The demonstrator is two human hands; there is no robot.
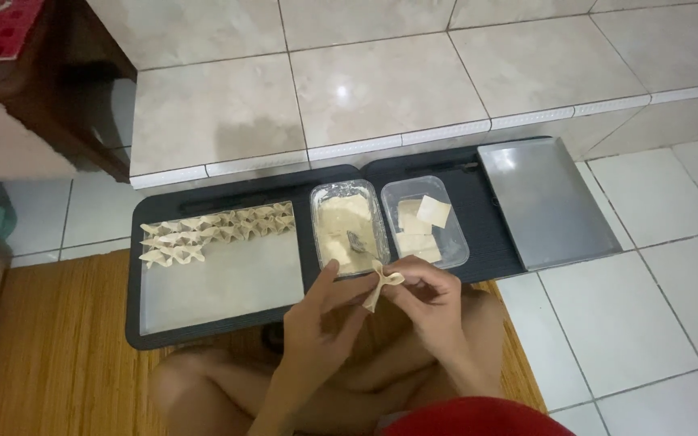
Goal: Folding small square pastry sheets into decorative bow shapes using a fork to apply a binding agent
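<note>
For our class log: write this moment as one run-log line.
hands: left hand and right hand pinch folded dumpling | left tray: folded rows

Pale cream dough piece [383, 284], black tray table [478, 211], silver baking tray [547, 202], golden woven mat [58, 355].

Soft overhead light is filling the scene evenly. A bright spot of glare is shining on the glossy floor tiles [341, 90], and the metal tray [547, 202] is reflecting a pale sheen. Shadows are lying faint. The hands are looking slightly blurred, and the straight tile lines are bending near the edges.
</note>
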